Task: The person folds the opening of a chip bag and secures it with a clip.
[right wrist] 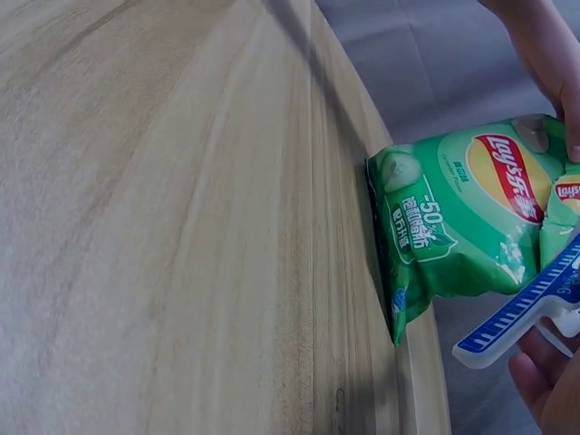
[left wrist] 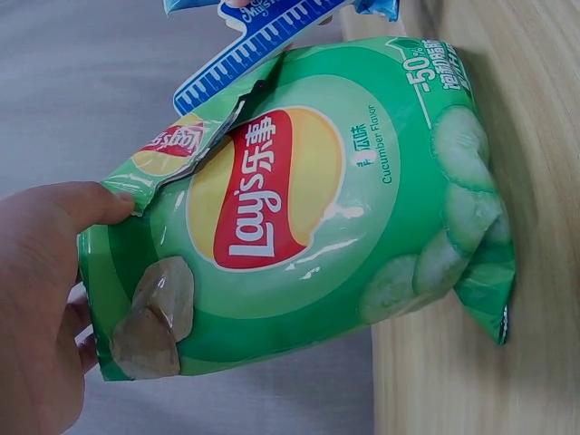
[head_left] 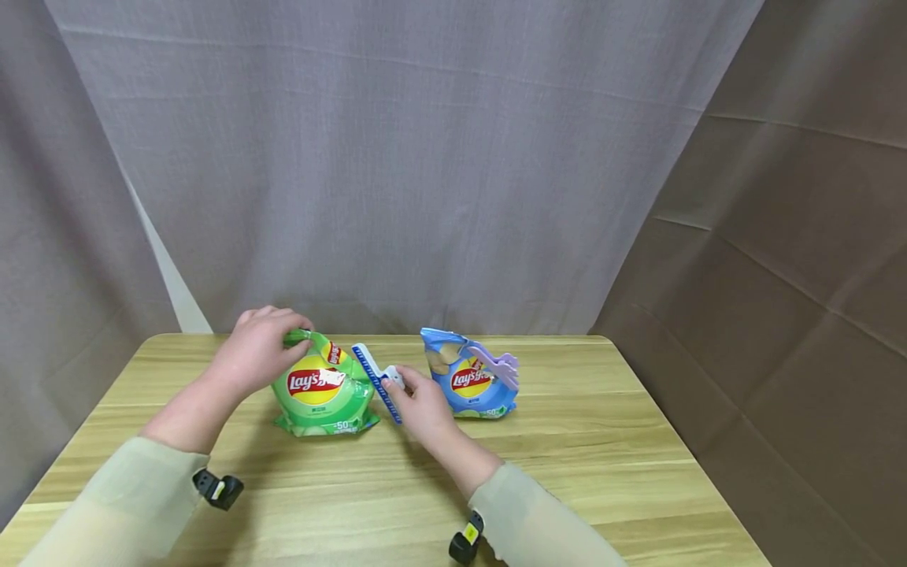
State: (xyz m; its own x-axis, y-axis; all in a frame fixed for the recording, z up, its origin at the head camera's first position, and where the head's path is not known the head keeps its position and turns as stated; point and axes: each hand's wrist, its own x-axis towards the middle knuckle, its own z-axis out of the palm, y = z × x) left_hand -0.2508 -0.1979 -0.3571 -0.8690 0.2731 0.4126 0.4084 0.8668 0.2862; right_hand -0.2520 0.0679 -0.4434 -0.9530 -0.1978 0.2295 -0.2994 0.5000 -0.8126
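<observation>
A green Lay's chip bag, cucumber flavor, stands on the table with its top folded over toward the front. My left hand pinches the fold at its upper left corner, thumb in front and the other fingers behind. In my right hand is a bag clip, blue and white with piano-key markings, gripped by its handle. The clip slants close beside the right end of the fold and overlaps the bag's edge in the left wrist view. Part of its handle is hidden by my fingers.
To the right stands a blue Lay's bag with a purple clip across its upper right corner. Both bags are near the far edge of the wooden table. Grey curtains hang behind it, and a brown one along the right.
</observation>
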